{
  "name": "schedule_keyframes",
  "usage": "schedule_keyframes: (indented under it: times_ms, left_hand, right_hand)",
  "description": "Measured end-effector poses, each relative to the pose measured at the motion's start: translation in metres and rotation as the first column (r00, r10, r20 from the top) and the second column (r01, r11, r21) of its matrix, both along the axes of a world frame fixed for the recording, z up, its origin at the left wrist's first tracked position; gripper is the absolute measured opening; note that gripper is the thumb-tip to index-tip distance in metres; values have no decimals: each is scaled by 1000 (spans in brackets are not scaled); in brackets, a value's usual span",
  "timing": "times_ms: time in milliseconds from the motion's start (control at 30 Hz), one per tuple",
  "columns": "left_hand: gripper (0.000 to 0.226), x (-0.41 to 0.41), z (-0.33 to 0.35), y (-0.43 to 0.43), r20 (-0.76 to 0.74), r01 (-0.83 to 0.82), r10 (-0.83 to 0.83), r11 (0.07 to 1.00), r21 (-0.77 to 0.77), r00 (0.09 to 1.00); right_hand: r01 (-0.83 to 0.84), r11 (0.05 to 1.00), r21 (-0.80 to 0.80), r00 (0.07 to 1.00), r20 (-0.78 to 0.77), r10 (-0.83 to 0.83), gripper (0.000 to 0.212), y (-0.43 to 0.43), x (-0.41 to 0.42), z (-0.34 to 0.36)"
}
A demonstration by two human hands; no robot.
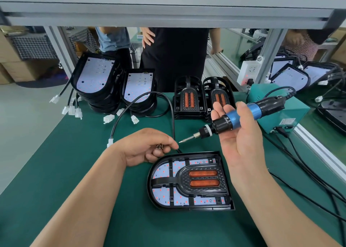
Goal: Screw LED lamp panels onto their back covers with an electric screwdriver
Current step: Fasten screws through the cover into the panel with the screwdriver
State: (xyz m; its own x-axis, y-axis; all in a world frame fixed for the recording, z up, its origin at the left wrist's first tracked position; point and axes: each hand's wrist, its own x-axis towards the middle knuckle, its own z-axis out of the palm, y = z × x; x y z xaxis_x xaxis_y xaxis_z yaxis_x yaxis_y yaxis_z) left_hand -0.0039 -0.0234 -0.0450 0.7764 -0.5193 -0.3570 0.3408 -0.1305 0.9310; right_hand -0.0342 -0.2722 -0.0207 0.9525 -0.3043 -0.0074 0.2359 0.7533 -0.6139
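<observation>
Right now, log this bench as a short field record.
left hand: curled shut on small screws
right hand: holds electric screwdriver, bit pointing left, off the work
lamp assembly: flat on green mat, below both hands
stacks at rear: lamp panels, black covers

No text could be read anywhere. The teal power box (288,115) at the right of the tabletop carried a small white label, and the white LED panels (95,74) bore faint printed marks, but all of it was too small and blurred.
</observation>
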Motion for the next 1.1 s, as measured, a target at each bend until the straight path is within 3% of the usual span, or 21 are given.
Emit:
schedule_keyframes:
  times_ms: [233,333,500,633,1100]
  left_hand:
    - [34,-4,0,17,36,180,-183,980,89,982]
    - [25,-5,1,16,41,181,-185,980,86,982]
    - [29,-6,1,14,56,173,-179,980,97,982]
    - [31,-7,2,14,55,174,-179,980,95,982]
    - [26,-7,2,13,56,159,-166,981,108,985]
  right_hand:
    - [-123,980,-157,988,75,136,23,16,-13,4]
    - [-139,959,-245,981,96,166,23,21,-18,5]
    - [-120,940,-320,980,116,164,22,29,-22,7]
    - [-100,924,-370,981,120,155,10,31,-23,9]
    - [-70,907,-416,972,176,156,25,34,-25,8]
